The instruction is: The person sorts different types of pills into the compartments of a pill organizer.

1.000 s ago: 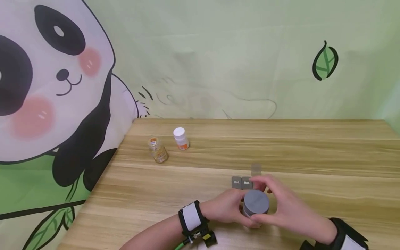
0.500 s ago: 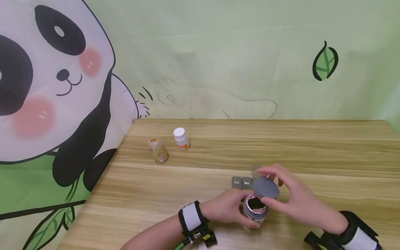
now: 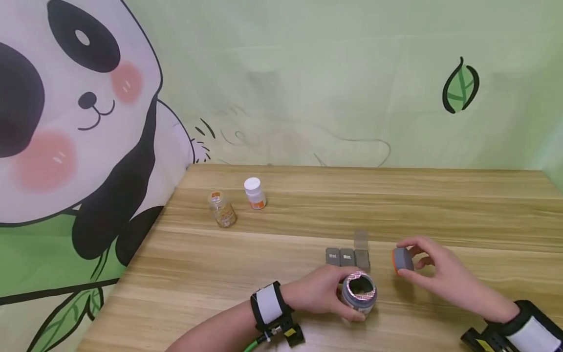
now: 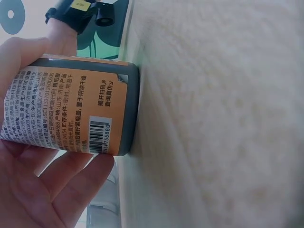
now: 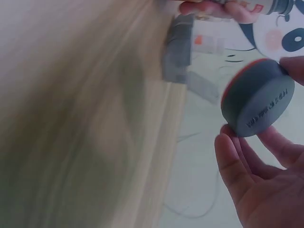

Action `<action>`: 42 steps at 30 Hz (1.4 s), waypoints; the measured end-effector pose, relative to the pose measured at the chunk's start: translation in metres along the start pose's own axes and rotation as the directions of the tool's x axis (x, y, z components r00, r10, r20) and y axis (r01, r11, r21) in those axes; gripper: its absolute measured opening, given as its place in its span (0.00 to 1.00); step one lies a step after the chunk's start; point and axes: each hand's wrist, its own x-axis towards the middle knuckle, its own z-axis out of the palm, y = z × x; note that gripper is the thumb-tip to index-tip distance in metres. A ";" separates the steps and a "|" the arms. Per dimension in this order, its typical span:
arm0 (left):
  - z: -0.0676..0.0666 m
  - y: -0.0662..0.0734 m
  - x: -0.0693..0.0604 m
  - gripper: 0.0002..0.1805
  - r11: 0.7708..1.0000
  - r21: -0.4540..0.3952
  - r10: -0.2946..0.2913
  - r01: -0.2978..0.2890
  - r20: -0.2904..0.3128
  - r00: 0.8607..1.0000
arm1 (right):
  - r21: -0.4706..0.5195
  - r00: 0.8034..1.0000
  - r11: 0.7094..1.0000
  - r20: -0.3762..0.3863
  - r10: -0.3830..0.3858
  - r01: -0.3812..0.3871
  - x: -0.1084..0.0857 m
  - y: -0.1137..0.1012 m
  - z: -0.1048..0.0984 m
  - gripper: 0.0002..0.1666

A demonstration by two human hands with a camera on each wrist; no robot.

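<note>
My left hand (image 3: 320, 293) grips a grey bottle (image 3: 359, 299) that stands upright on the table. Its mouth is uncovered, with a torn foil seal round the rim and a dark inside. In the left wrist view the bottle (image 4: 85, 107) shows an orange and white printed label with a barcode. To the right, above the table, my right hand (image 3: 446, 269) pinches the grey bottle cap (image 3: 402, 260) on edge, its orange underside facing left. Raised lettering marks the top of the cap (image 5: 266, 104) in the right wrist view.
Just behind the bottle lies a grey pill organizer (image 3: 347, 257) marked with weekdays; its right compartment has its clear lid (image 3: 360, 238) flipped back. Farther left stand a clear jar (image 3: 223, 211) and a white bottle (image 3: 255, 194). A panda backdrop (image 3: 308, 98) rises behind the table.
My right hand has lifted the cap off the bottle and carried it to the right, turning it on edge. The left hand has kept its grip on the bottle in the same place.
</note>
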 end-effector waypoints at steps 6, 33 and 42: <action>0.000 0.001 0.001 0.27 1.000 0.027 0.012 -0.012 -0.010 1.000 | -0.043 0.999 0.999 0.032 0.024 -0.023 -0.010 0.008 -0.004 0.25; 0.002 0.000 0.001 0.28 0.999 0.042 0.007 -0.007 -0.012 1.000 | -0.153 0.983 0.981 0.155 -0.095 0.118 -0.035 0.031 0.001 0.36; 0.002 0.000 0.001 0.28 0.999 0.051 0.002 -0.001 -0.018 1.000 | -0.282 0.978 0.948 0.182 -0.100 0.149 -0.038 0.033 0.001 0.43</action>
